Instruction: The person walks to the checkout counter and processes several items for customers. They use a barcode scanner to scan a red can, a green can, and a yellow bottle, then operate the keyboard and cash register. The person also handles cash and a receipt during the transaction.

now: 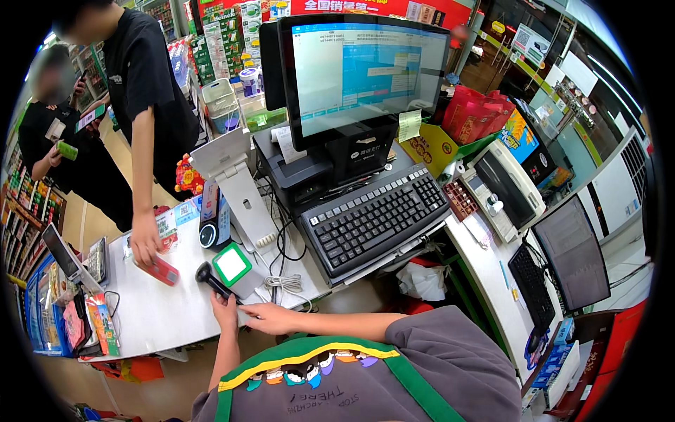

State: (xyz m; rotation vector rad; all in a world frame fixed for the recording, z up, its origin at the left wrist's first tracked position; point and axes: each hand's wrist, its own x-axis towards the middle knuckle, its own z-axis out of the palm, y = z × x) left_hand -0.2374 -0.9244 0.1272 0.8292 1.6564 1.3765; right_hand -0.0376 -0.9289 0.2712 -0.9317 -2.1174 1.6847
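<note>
A black handheld barcode scanner [213, 279] is gripped by its handle in my left hand [227, 311] at the near edge of the white counter [142, 316]. My right hand [269, 318] touches the lower end of the handle or its cable; its exact hold is partly hidden. Just beyond the scanner stands a payment device with a lit white square and green frame [232, 265]. To the left, another person's hand [146, 242] rests on a red packet [162, 271] lying on the counter.
A monitor [369, 79] stands behind a large black keyboard [377, 219]. Coiled white cable [285, 283] lies beside the payment device. A tablet stand [240, 195] is behind it. Two people stand across the counter; one holds a green can [67, 150]. A printer [503, 184] sits at right.
</note>
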